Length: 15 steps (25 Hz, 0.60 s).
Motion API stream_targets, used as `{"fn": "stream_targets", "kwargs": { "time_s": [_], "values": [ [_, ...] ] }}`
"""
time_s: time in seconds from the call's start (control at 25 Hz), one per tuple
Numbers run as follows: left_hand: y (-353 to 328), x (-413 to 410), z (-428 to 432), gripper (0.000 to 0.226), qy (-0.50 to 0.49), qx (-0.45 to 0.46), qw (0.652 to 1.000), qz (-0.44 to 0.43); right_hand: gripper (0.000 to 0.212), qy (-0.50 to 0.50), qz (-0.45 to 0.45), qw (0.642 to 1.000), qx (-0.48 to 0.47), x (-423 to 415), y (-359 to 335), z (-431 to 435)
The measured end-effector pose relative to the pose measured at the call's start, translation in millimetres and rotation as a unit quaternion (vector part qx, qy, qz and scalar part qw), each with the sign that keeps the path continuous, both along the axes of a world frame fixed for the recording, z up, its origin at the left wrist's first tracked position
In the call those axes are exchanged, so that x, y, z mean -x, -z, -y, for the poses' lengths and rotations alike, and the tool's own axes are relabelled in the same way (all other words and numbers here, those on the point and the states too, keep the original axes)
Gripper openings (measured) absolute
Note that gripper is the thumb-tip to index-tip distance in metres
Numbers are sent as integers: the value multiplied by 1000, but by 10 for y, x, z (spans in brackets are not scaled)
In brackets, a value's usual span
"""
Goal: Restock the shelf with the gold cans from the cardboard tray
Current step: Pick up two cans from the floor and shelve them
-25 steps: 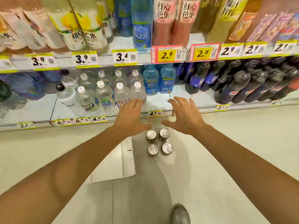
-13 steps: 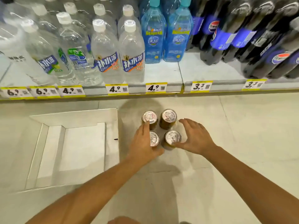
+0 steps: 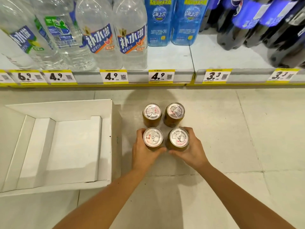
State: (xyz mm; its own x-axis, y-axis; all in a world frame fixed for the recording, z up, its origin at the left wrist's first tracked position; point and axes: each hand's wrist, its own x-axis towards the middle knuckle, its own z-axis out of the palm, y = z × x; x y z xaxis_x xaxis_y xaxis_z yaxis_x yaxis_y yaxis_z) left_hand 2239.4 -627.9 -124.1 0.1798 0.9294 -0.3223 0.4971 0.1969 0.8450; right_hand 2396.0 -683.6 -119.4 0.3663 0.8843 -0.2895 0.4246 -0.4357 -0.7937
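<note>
Several gold cans with silver tops stand in a square on the floor in front of the bottom shelf (image 3: pixel 165 63). My left hand (image 3: pixel 145 154) is wrapped around the near left can (image 3: pixel 153 138). My right hand (image 3: pixel 191 152) is wrapped around the near right can (image 3: pixel 179 138). The far left can (image 3: pixel 152 113) and far right can (image 3: pixel 175 112) stand free just behind them. A white cardboard tray (image 3: pixel 107 146) lies on the floor to the left with nothing in it.
The bottom shelf holds clear water bottles (image 3: pixel 102 35) at left, blue bottles (image 3: pixel 158 22) in the middle and dark cola bottles (image 3: pixel 257 25) at right. Yellow price tags (image 3: pixel 161 76) line its front edge. A bare strip of shelf lies before the blue bottles.
The view has dropped closer to the floor. Both hands came down from above the cans and have closed around the two near cans.
</note>
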Motion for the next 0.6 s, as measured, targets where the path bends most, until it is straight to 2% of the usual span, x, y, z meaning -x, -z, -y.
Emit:
{"fn": "stream_targets", "kwargs": {
  "time_s": [0.2, 0.32, 0.48, 0.6],
  "values": [
    [-39, -43, -12, 68, -13, -15, 999, 28, 73, 13, -13, 1000, -14, -18, -9, -25],
    [-403, -50, -83, 65, 11, -14, 999, 48, 68, 30, -25, 999, -21, -98, -375, -27],
    [-1554, -40, -285, 61, 48, -33, 994, 93, 65, 61, -57, 995, -47, -259, -1444, -101],
    [-2823, -18, -537, 56, 62, -26, 990, 126, 61, 63, -65, 994, -68, -360, -2730, -286]
  ]
}}
